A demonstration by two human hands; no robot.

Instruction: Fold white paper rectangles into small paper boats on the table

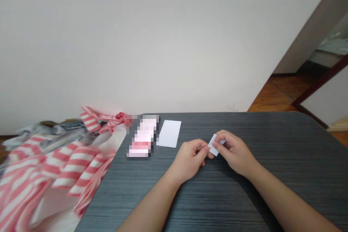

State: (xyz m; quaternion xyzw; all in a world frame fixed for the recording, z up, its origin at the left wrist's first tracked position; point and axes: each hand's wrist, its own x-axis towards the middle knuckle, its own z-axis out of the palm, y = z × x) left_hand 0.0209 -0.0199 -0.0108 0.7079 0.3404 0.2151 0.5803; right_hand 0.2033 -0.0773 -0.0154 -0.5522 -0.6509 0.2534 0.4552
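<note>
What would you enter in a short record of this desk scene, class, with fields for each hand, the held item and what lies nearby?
Left hand: fingertips pinching the paper
Right hand: fingers pinching the paper
Held item: small white paper piece
Nearby: blank white card; pixelated pink-and-white item
Surface: dark grey table
Left of table: pink-and-white striped cloth

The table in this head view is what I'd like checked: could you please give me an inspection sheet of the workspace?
Surface: dark grey wood-grain table, with a rounded far corner.
Job's things: small piece of white paper, pinched between both hands.
Clutter: blank white card and pixelated pink-and-white object near the far edge; pink-striped cloth and grey fabric left of the table.
Grippers: bare left hand and bare right hand, both on the paper.
Cables: nothing seen.
Surroundings: white wall behind; wooden floor at right.
</note>
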